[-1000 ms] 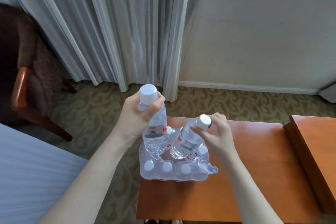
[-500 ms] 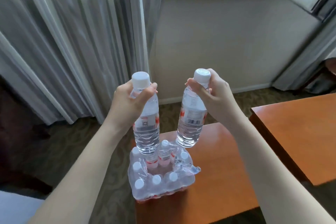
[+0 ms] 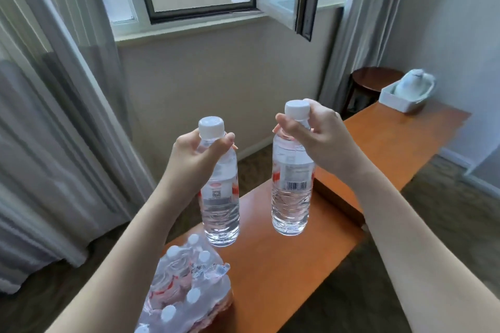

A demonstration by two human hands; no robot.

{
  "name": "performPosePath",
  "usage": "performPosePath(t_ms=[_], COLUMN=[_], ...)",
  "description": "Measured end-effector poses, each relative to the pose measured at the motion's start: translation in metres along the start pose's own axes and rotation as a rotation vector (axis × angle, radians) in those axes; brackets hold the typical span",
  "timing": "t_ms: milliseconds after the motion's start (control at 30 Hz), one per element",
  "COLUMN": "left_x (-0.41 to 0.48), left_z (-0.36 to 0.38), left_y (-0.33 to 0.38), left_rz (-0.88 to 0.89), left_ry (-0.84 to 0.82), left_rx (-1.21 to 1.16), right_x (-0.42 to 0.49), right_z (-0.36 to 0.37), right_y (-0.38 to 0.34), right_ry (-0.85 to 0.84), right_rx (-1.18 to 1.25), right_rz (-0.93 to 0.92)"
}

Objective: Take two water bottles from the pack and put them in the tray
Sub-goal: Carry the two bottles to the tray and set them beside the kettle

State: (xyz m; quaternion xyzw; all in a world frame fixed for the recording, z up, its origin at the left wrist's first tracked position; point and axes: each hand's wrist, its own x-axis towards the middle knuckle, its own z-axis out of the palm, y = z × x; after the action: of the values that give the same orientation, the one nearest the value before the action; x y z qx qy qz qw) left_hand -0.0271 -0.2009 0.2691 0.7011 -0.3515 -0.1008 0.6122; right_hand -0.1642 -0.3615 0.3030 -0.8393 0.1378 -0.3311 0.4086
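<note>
While both bottles hang upright, left hand (image 3: 194, 155) fingers (image 3: 220, 142) and right hand (image 3: 322, 138) fingers (image 3: 286, 126) clasp their necks.

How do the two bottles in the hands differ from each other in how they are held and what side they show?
The left hand wraps the left bottle at its shoulder below the cap; the right hand pinches the right bottle at its cap. The right bottle is held higher in the picture. The right bottle shows a barcode, the left a small square code. Both are clear, white-capped, upright and off the table.
</note>
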Motion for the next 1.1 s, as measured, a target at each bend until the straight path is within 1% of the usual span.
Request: performPosePath(t_ms=[400,600,733,900,1100], left_x=[-0.005,-0.009,-0.007,0.005,0.047], left_z=[0.225,0.334,0.4,0.478,0.567], left_y=[0.112,0.163,0.187,0.207,0.207], left_rz=[0.142,0.233,0.277,0.322,0.363], left_ry=[-0.327,-0.427,-0.515,-0.584,-0.685], left_rx=[-0.083,-0.139,-0.17,-0.198,-0.235], right_x=[-0.08,-0.122,-0.147,-0.166,-0.146], right_z=[-0.248,-0.359,-0.413,-0.463,-0.519], right_y=[0.037,0.05,0.064,0.094,0.151], right_ry=[0.217,0.362,0.443,0.553,0.615], right_rx=[-0.05,-0.213,-0.239,-0.249,-0.247], right_rz=[0.073,0.086,0.146,0.213,0.255])
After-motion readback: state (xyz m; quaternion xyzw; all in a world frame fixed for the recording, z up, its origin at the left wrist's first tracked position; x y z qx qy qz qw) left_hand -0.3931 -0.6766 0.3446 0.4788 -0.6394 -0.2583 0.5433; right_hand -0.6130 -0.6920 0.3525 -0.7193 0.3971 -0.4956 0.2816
